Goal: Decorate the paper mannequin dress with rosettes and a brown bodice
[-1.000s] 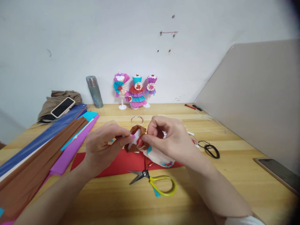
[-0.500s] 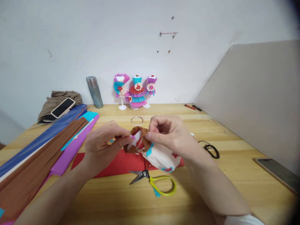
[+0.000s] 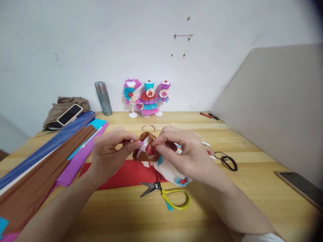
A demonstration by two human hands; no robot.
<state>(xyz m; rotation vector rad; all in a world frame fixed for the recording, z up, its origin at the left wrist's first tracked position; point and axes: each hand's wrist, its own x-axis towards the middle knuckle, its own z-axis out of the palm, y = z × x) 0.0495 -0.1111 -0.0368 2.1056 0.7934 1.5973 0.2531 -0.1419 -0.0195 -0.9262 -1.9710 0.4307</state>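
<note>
Between my hands is a miniature dress form point(image 3: 144, 144), its white body wrapped in brown crepe paper point(image 3: 141, 157) with a red band inside. Its white paper skirt point(image 3: 168, 171), with a blue-and-red flower, reaches right, partly behind my right hand. My left hand point(image 3: 112, 151) is closed, thumb and forefinger pinching at the form's left side, where a small pinkish bit shows at the fingertips. My right hand point(image 3: 180, 151) is closed, pinching the brown paper's right edge. Below lie yellow-handled scissors point(image 3: 164, 192), blades apart, beside a red paper sheet point(image 3: 123, 174).
Brown point(image 3: 42, 174), blue point(image 3: 50, 148) and purple point(image 3: 80, 161) paper lies at left. Several paper-dressed forms point(image 3: 148, 97) and a flask point(image 3: 103, 98) stand by the wall. A phone point(image 3: 297, 185), a black hair tie point(image 3: 229, 163) and a pen point(image 3: 205, 115) lie right.
The form has turned slightly between my fingers, and the white star-shaped part inside shows more clearly. My right hand has moved a little left over the brown paper. The view has shifted slightly.
</note>
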